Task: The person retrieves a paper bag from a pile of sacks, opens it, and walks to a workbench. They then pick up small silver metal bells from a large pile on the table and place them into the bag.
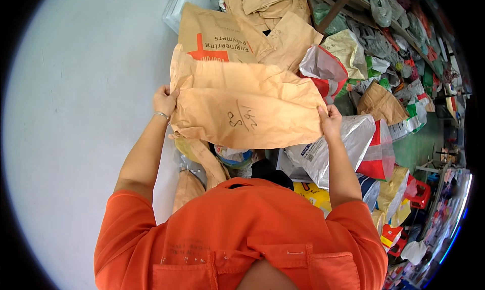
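Left hand (166, 101), right hand (331, 122) — fingers in pinch on paper bag (242, 110) — printed sack (211, 27) partly behind

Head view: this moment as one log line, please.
brown paper bag: creased, held spread | left hand: holding left end | right hand: holding right end

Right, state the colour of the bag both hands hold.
The paper bag is light tan, clearest in the head view.

From the wearer's head we look down through one wide fisheye, close above the orange cloth shirt (242, 214), facing the creased tan paper sack (273, 113) beyond it, black rounding off our corners.
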`<state>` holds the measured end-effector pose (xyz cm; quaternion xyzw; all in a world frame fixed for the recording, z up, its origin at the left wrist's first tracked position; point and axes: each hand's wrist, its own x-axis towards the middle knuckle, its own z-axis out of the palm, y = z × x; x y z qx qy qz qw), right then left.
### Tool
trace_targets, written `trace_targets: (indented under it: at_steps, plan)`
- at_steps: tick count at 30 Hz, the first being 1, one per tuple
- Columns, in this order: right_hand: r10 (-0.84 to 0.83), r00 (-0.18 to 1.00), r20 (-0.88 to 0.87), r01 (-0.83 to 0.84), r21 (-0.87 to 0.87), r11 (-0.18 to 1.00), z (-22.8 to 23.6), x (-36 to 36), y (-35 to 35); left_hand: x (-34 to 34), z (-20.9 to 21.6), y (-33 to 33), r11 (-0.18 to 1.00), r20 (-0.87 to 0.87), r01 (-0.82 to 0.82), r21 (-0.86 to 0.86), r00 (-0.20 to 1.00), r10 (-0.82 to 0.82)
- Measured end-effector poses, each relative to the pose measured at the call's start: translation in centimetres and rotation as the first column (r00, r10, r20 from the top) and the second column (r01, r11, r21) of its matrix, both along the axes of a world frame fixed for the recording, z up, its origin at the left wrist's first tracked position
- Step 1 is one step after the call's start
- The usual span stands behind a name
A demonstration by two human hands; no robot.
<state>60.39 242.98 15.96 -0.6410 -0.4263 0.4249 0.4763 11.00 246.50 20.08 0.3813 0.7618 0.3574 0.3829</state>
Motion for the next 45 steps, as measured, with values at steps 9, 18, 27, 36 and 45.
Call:
trace_targets:
  at_steps: [9,18,27,36,45]
  plan:
    - [0.085,0.955,-0.285,-0.181,-0.331,0.926,2.6,-1.5,1.5,1.6,3.1,0.1,0.955,0.524,0.214,0.206,0.799,-0.293]
    - [0.267,0.947,-0.180,-0.300,-0.191,0.934,-2.3,-2.8,2.1,3.7,3.2,2.2,0.985,0.438,0.039,0.168,0.893,-0.109]
    - [-0.408,0.863,-0.298,0.397,-0.098,0.912,-2.0,3.5,1.4,4.6,-2.6,6.4,0.969,-0.202,-0.203,0.141,0.952,0.229]
    - [0.004,0.775,-0.632,-0.226,-0.270,0.936,1.4,6.8,-3.4,8.8,-2.2,9.9,0.952,0.416,-0.236,0.194,0.899,0.138]
    - [-0.321,0.786,-0.528,0.536,0.323,0.780,9.8,9.9,-10.2,15.0,-2.5,-0.6,0.765,0.889,0.628,-0.146,0.423,-0.177]
